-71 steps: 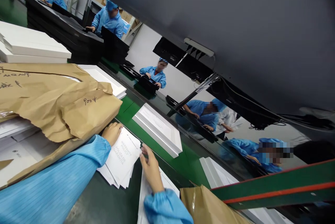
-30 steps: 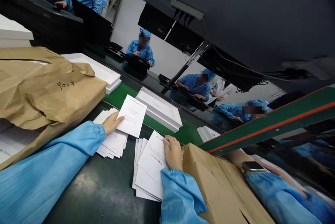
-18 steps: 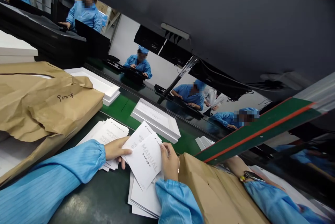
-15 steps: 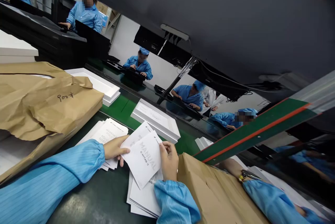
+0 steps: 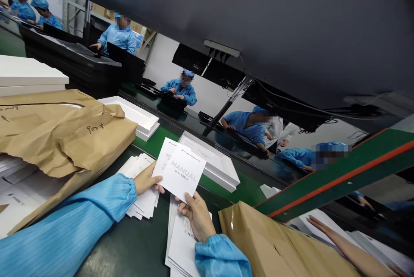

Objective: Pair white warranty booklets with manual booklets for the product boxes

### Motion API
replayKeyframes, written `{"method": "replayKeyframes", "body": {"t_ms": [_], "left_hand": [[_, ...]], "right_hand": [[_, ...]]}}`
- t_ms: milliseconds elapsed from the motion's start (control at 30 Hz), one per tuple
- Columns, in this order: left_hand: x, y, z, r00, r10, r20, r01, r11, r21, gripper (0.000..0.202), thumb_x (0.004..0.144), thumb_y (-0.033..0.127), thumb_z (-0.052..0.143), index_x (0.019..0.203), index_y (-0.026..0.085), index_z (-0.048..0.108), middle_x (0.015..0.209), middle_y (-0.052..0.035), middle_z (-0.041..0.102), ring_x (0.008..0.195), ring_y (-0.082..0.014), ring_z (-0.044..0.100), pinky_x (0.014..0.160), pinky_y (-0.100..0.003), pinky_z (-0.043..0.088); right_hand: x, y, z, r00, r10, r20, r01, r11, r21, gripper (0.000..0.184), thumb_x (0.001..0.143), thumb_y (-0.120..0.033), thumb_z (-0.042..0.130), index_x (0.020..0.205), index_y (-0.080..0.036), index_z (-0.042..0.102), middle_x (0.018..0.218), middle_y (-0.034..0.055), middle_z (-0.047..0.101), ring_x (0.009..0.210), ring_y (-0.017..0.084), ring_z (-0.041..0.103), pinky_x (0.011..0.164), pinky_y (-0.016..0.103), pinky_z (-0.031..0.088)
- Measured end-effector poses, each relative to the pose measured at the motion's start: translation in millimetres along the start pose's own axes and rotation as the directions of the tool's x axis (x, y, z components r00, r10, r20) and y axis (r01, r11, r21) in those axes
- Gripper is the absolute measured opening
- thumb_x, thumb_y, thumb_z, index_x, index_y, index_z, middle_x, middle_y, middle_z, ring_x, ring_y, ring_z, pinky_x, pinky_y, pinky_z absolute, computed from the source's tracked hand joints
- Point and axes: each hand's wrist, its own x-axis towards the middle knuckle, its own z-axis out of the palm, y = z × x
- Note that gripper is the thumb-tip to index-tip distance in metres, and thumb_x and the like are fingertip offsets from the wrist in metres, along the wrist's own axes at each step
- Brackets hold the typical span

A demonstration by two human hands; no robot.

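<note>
My left hand [image 5: 146, 180] pinches the left edge of two white booklets held together above the dark table: a "MANUAL" booklet [image 5: 186, 174] in front and a warranty booklet [image 5: 165, 156] behind it. My right hand [image 5: 196, 215] grips the manual's lower corner from below. Under my right hand lies a stack of manual booklets [image 5: 183, 242]. A fanned stack of warranty booklets [image 5: 142, 201] lies under my left wrist.
Torn brown paper wrapping [image 5: 64, 136] covers stacks at the left, and another brown package [image 5: 274, 247] sits at the right. White box trays [image 5: 213, 167] ride a green conveyor [image 5: 155, 141]. A co-worker's forearm [image 5: 349, 249] reaches in at the right. Workers in blue sit across.
I lifted a warranty booklet with my left hand and a manual with my right, brought them together, and now hold both raised. The co-worker's arm at the right has shifted.
</note>
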Motion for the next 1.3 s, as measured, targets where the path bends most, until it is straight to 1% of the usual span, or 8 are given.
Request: {"method": "replayKeyframes", "body": {"t_ms": [67, 133, 300, 367, 533, 767, 1033, 1300], "left_hand": [[0.3, -0.4, -0.9, 1.000, -0.004, 0.007, 0.004, 1.000, 0.001, 0.057, 0.069, 0.032, 0.050, 0.116, 0.018, 0.021, 0.094, -0.0126, 0.054, 0.053, -0.0112, 0.059, 0.042, -0.015, 0.036], [0.7, -1.2, -2.0, 1.000, 0.000, 0.012, 0.000, 1.000, 0.009, 0.055, 0.070, 0.031, 0.049, 0.115, 0.017, 0.022, 0.094, -0.0127, 0.053, 0.054, -0.0115, 0.059, 0.044, -0.016, 0.037], [1.0, -0.7, -2.4, 1.000, -0.004, 0.017, 0.004, 1.000, 0.014, 0.055, 0.068, 0.031, 0.052, 0.113, 0.015, 0.024, 0.088, -0.0110, 0.055, 0.054, -0.0118, 0.059, 0.043, -0.016, 0.036], [0.8, 0.6, -1.9, 1.000, -0.005, 0.025, 0.005, 1.000, 0.006, 0.056, 0.067, 0.031, 0.052, 0.113, 0.015, 0.025, 0.089, -0.0113, 0.055, 0.054, -0.0115, 0.059, 0.042, -0.015, 0.035], [1.1, 1.8, -2.2, 0.998, -0.002, 0.057, 0.002, 1.000, -0.008, 0.055, 0.066, 0.033, 0.053, 0.111, 0.017, 0.026, 0.095, -0.0123, 0.052, 0.054, -0.0105, 0.059, 0.042, -0.015, 0.035], [1.7, 1.3, -3.9, 0.997, -0.024, 0.070, 0.025, 1.000, -0.010, 0.056, 0.066, 0.034, 0.053, 0.112, 0.016, 0.026, 0.093, -0.0115, 0.054, 0.056, -0.0106, 0.059, 0.044, -0.015, 0.036], [1.2, 2.4, -3.2, 0.997, -0.033, 0.071, 0.034, 0.999, -0.007, 0.058, 0.066, 0.034, 0.054, 0.114, 0.018, 0.026, 0.093, -0.0107, 0.054, 0.057, -0.0111, 0.059, 0.045, -0.016, 0.036], [1.6, 1.4, -3.4, 0.997, -0.019, 0.070, 0.020, 1.000, -0.008, 0.056, 0.066, 0.035, 0.053, 0.111, 0.016, 0.029, 0.087, -0.0100, 0.055, 0.055, -0.0117, 0.059, 0.044, -0.017, 0.035]], "right_hand": [[2.0, 1.0, -2.5, 0.997, -0.038, -0.068, 0.037, 0.999, -0.011, 0.029, 0.067, -0.035, 0.055, 0.085, -0.014, 0.047, 0.061, 0.0019, 0.059, 0.045, 0.007, 0.051, 0.041, 0.015, 0.038], [3.2, 2.0, -4.4, 0.992, -0.064, -0.105, 0.061, 0.998, -0.030, 0.029, 0.067, -0.035, 0.055, 0.086, -0.015, 0.047, 0.061, 0.0012, 0.059, 0.047, 0.008, 0.052, 0.043, 0.016, 0.039], [3.7, 4.6, -5.4, 0.995, -0.073, -0.070, 0.066, 0.993, -0.098, 0.028, 0.067, -0.035, 0.053, 0.084, -0.014, 0.047, 0.061, 0.0015, 0.059, 0.048, 0.009, 0.053, 0.045, 0.018, 0.040], [3.8, 5.3, -5.7, 0.995, -0.074, -0.066, 0.066, 0.991, -0.114, 0.028, 0.068, -0.035, 0.053, 0.084, -0.014, 0.047, 0.061, 0.0017, 0.059, 0.049, 0.009, 0.053, 0.046, 0.019, 0.040], [4.5, 4.9, -5.8, 0.995, -0.060, -0.085, 0.050, 0.991, -0.122, 0.029, 0.066, -0.036, 0.054, 0.085, -0.014, 0.048, 0.062, 0.0019, 0.059, 0.050, 0.010, 0.053, 0.046, 0.020, 0.041], [3.9, 3.1, -3.2, 0.992, -0.054, -0.112, 0.044, 0.995, -0.092, 0.031, 0.061, -0.036, 0.060, 0.084, -0.016, 0.051, 0.069, 0.0009, 0.059, 0.050, 0.010, 0.053, 0.044, 0.020, 0.040], [5.7, 6.8, -7.6, 0.995, -0.066, -0.075, 0.056, 0.990, -0.126, 0.029, 0.065, -0.035, 0.056, 0.085, -0.015, 0.051, 0.066, 0.0020, 0.059, 0.053, 0.010, 0.053, 0.045, 0.020, 0.040], [5.4, 7.5, -7.6, 0.994, -0.080, -0.074, 0.068, 0.986, -0.154, 0.027, 0.066, -0.037, 0.055, 0.082, -0.015, 0.051, 0.063, 0.0015, 0.059, 0.051, 0.010, 0.052, 0.045, 0.020, 0.039]]}}
